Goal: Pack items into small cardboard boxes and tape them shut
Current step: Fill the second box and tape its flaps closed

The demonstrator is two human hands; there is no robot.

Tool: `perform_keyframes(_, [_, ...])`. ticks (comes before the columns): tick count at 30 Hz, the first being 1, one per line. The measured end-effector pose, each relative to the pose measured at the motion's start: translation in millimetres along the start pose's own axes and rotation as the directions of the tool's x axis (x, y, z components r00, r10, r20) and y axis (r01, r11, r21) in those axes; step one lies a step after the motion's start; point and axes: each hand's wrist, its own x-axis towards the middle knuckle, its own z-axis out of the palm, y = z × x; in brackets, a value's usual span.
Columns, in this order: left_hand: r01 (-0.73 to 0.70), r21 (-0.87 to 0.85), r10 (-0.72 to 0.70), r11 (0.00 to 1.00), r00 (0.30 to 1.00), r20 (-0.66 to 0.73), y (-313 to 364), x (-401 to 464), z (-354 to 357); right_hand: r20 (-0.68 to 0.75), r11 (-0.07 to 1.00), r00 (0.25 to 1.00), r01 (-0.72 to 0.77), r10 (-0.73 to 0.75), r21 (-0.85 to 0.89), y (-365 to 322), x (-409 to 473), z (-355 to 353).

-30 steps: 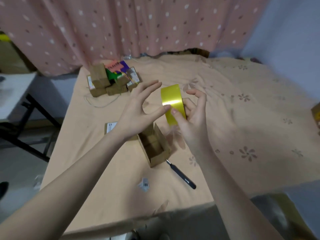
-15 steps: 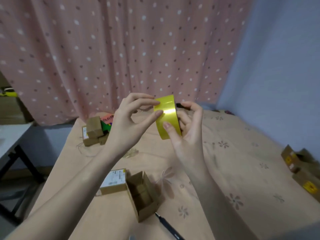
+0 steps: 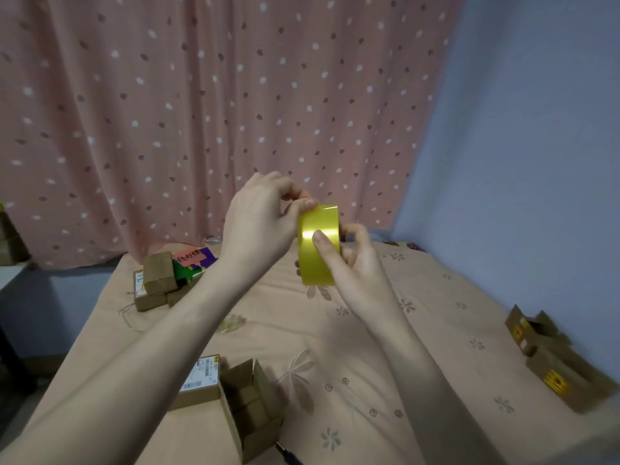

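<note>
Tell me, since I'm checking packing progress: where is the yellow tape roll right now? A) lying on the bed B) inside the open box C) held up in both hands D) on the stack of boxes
C: the tape roll is in the air, gripped by the right hand while the left hand pinches at its top edge.

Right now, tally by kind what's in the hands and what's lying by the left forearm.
Tape: 1
Boxes: 2, the open box and the labelled box
Black tool: 1
Total: 4

Dim, soft indoor light; glare stripe on tape roll; edges blurred, wide-angle warped.
</note>
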Motion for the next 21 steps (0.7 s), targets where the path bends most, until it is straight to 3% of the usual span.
perform_keyframes(3, [0.011, 0.035, -0.01, 0.999, 1.0, -0.023, 2.4, -6.0, 6.6, 0.042, 0.995, 0.998, 0.053, -0.05, -0.08, -3.9, -5.8, -3.7])
perform_keyframes(8, [-0.034, 0.043, 0.038, 0.998, 0.997, -0.073, 9.2, -10.7, 9.3, -0.065, 0.962, 0.983, 0.153, -0.172, -0.227, -11.8, -15.5, -2.6])
perform_keyframes(18, [-0.142, 0.272, 0.182, 0.952, 0.975, -0.124, 9.6, -16.5, 6.9, -0.15, 0.901, 0.974, 0.093, -0.171, -0.423, -5.3, -5.1, 1.7])
perform_keyframes(21, [-0.17, 0.258, 0.213, 0.951, 0.965, -0.15, 8.3, -20.1, 5.9, -0.175, 0.917, 0.984, -0.041, -0.031, -0.396, 6.8, 0.4, 1.4])
